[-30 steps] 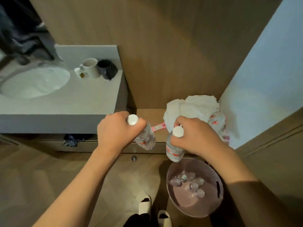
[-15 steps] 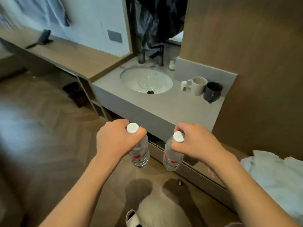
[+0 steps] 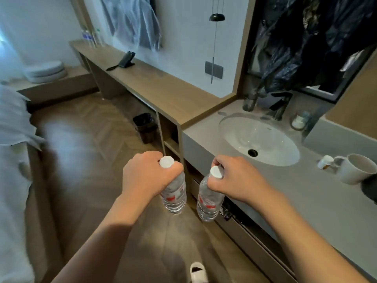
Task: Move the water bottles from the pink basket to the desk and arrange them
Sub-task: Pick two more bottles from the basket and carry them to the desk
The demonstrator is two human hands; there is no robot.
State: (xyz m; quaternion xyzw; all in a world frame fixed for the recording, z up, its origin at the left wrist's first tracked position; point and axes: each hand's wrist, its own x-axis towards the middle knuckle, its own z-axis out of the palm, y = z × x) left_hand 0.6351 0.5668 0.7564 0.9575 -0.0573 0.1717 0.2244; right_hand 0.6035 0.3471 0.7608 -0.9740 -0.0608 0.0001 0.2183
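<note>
Swinging left, the view now shows more desk (image 3: 163, 86); hands (image 3: 142, 176) hold bottles (image 3: 174, 193).

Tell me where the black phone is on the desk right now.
In the head view, the black phone stands upper left on the long wooden desk, against the wall, well beyond both hands.

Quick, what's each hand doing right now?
Left hand: closed around a water bottle near its cap.
Right hand: closed around another water bottle near its cap.
</note>
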